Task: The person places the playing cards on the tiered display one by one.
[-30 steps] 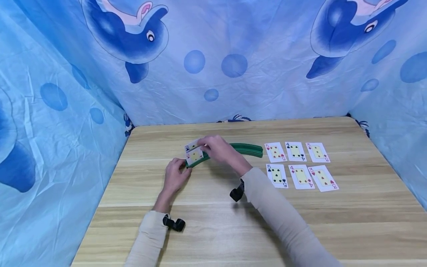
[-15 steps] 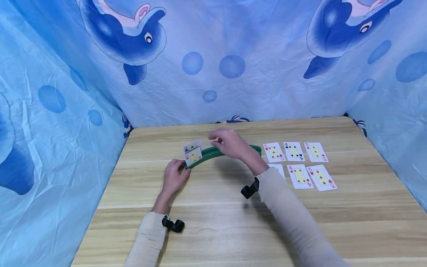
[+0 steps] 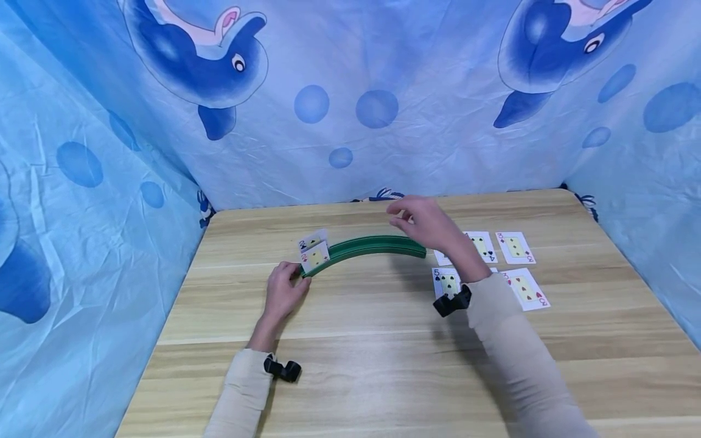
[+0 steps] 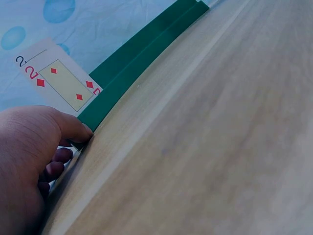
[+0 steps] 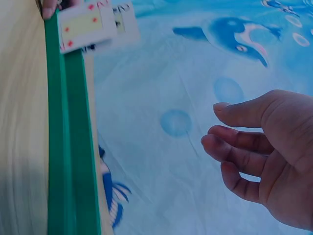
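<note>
A curved green card holder (image 3: pixel 378 244) lies on the table. My left hand (image 3: pixel 283 291) pinches its left end between thumb and fingers; the left wrist view shows the thumb (image 4: pixel 78 128) against the front edge. Two playing cards stand in the holder beside that hand: the two of diamonds (image 3: pixel 315 258) in front and a black two (image 3: pixel 311 239) behind it, partly covered. My right hand (image 3: pixel 428 224) hovers above the holder's right end, holding nothing. In the right wrist view this hand (image 5: pixel 274 156) has loosely bent fingers, with thumb and fingertips apart.
Two rows of face-up cards lie right of the holder, among them the three of diamonds (image 3: pixel 514 248), three of hearts (image 3: pixel 530 291) and five of spades (image 3: pixel 445 281). My right arm covers part of them. A blue dolphin-print curtain (image 3: pixel 339 73) hangs behind the wooden table (image 3: pixel 350 377).
My right hand has let go of the cards at the holder's left end and moved right, over the holder's right end. The left hand has stayed on the holder.
</note>
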Demonstrator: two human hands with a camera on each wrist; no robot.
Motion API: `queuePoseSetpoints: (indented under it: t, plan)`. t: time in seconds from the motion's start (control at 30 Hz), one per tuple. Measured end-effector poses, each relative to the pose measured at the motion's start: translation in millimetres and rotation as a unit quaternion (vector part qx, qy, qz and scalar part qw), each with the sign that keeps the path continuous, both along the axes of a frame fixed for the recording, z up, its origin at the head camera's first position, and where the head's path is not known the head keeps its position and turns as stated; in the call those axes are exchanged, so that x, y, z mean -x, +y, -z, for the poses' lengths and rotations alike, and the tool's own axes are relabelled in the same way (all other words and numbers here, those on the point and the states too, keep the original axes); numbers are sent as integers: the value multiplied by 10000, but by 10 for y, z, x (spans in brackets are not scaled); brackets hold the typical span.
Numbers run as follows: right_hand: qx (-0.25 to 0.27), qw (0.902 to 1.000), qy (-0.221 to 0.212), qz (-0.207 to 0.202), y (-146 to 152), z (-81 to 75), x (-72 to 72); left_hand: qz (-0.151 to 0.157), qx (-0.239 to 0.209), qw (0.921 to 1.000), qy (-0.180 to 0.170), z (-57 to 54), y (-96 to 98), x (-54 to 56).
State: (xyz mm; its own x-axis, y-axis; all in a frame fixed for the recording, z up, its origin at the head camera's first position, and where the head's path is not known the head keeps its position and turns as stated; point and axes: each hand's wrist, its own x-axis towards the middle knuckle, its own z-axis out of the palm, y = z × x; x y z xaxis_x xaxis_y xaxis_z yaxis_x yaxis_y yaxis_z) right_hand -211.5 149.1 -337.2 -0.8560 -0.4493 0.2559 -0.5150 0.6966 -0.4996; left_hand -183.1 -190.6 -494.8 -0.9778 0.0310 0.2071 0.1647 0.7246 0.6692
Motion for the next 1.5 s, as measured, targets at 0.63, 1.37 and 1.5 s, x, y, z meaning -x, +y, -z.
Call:
queuePoseSetpoints:
  t: [0.63,1.37,1.5]
  plan:
    - [-100,9934,-278,1113,1140,133,-120,16,8,10000,-9,4,0,-3]
    - [-1102,9735,-1152,1642,2002,536,-85,-48,7,10000,68,16,-9,-17]
    - [-1299,9663,-1420,1708,2084,605,-57,-26,-6,9999,107,18,-7,-14]
